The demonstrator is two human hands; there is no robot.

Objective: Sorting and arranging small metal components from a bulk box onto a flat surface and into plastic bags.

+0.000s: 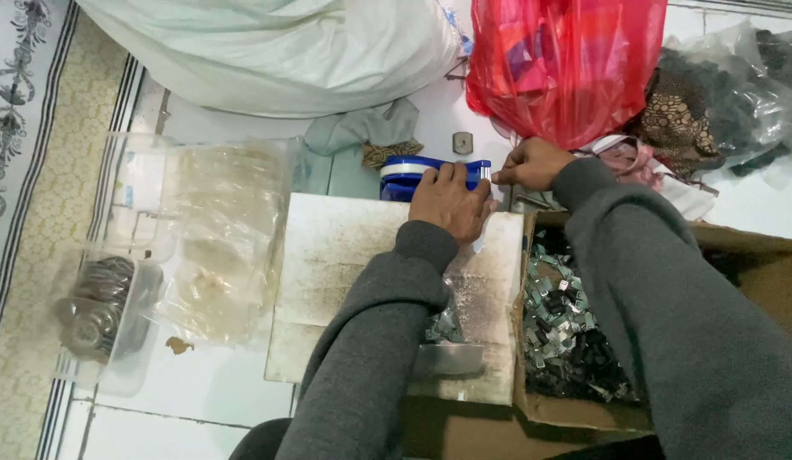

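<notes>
The blue tape dispenser (413, 175) sits on the floor at the far edge of the stained white board (345, 255). The person's left hand (451, 200) lies over the dispenser's right end, fingers curled down on it, grasping it. The right hand (532, 163) is just right of the dispenser, thumb and fingers pinched on what looks like a strip of clear tape, too thin to make out well. Right of the dispenser and nearer the person, an open cardboard box (754, 264) holds a heap of small grey and dark pieces (562, 328). Beyond the dispenser stand a red plastic bag (566, 60) and a big pale sack (276, 51). Well left of it, clear plastic bags (225, 230) lie flat beside a clear tub of round metal discs (93, 307).
</notes>
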